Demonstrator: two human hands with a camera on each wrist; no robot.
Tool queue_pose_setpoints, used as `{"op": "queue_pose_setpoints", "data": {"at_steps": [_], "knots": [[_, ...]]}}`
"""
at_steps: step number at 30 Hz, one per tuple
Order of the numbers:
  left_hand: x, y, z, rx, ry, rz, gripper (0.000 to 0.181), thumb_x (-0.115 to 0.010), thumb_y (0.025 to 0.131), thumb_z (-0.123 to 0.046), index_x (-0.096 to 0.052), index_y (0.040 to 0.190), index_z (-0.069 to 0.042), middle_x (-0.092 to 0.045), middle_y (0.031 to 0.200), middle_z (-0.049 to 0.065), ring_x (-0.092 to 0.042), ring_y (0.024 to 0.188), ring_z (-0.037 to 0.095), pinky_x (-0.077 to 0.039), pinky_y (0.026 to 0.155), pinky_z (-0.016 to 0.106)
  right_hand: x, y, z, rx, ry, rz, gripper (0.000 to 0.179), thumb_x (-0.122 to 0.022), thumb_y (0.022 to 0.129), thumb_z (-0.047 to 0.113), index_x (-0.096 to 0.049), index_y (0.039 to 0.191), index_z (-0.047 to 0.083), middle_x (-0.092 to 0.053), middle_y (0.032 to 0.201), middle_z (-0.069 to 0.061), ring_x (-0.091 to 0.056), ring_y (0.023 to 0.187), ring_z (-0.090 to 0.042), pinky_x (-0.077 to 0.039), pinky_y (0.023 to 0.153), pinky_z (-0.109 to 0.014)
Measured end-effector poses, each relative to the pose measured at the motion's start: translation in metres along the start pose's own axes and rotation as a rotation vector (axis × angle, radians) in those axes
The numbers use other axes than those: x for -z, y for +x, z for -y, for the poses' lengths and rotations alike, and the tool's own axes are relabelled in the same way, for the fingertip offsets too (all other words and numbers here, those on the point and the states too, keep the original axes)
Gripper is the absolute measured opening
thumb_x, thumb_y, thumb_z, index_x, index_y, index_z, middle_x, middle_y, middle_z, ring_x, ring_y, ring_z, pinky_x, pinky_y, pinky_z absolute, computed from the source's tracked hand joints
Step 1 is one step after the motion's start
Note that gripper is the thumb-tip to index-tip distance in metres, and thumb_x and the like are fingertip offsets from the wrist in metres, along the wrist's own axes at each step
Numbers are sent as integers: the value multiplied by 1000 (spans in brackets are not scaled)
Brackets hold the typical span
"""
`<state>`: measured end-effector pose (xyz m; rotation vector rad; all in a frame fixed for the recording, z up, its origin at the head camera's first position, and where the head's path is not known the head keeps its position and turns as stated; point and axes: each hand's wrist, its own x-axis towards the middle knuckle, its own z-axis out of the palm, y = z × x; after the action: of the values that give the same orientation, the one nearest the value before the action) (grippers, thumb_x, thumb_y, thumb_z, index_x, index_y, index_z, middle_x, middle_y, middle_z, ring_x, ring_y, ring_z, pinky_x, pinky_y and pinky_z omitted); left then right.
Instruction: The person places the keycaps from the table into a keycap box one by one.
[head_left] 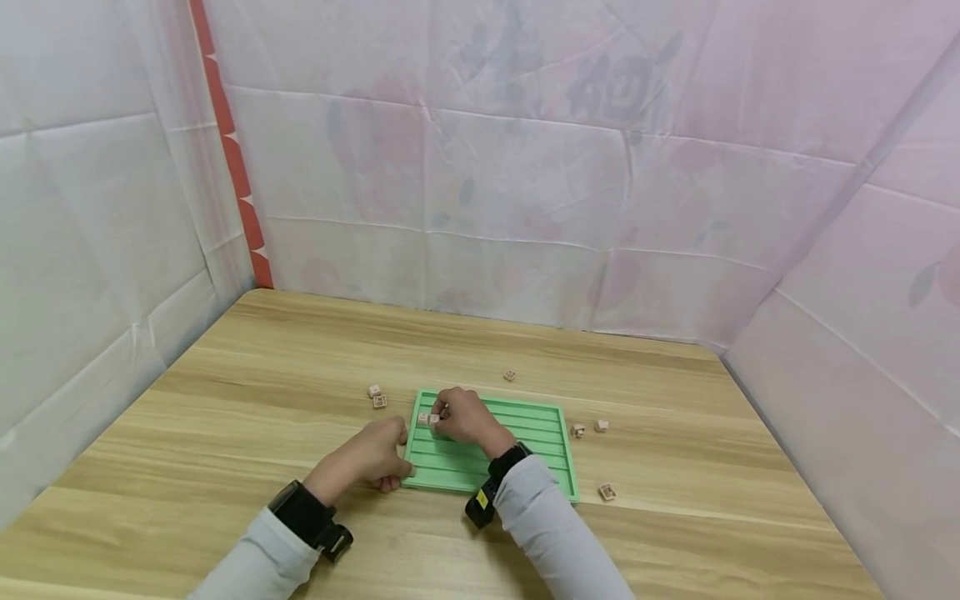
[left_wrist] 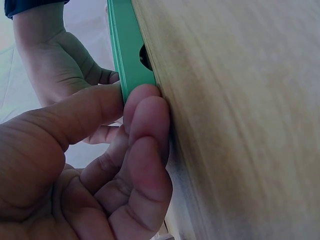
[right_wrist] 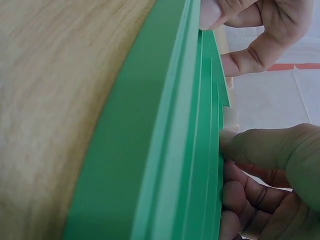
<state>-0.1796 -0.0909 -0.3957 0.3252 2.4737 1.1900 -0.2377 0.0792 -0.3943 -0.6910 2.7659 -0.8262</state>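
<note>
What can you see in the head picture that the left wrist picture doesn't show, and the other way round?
Only the head view: the red strip and the long grooves inside the green tray.
Only the left wrist view: a dark, rounded notch in the tray's outer side.
Both: the tray, the left hand gripping it, the right hand and the wooden table.

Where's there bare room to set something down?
The wood-grain table is bare between its left edge and the left hand, and between its right edge and the three small blocks right of the green tray. It's crowded at the tray's left end, with the left hand on the rim and the right hand at two blocks.
</note>
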Motion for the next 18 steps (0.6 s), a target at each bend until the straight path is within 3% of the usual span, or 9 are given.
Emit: {"op": "queue_pose_setpoints", "data": {"at_steps": [18], "knots": [[0, -3, -1, -3, -3, 0, 30, -70, 79, 3, -44, 94, 1, -57, 56, 10, -55, 43, 16, -45, 40, 27, -4, 0, -2, 0, -21, -3, 7, -66, 82, 3, -64, 87, 6, -55, 65, 3, -45, 52, -9, -36, 49, -22]]}}
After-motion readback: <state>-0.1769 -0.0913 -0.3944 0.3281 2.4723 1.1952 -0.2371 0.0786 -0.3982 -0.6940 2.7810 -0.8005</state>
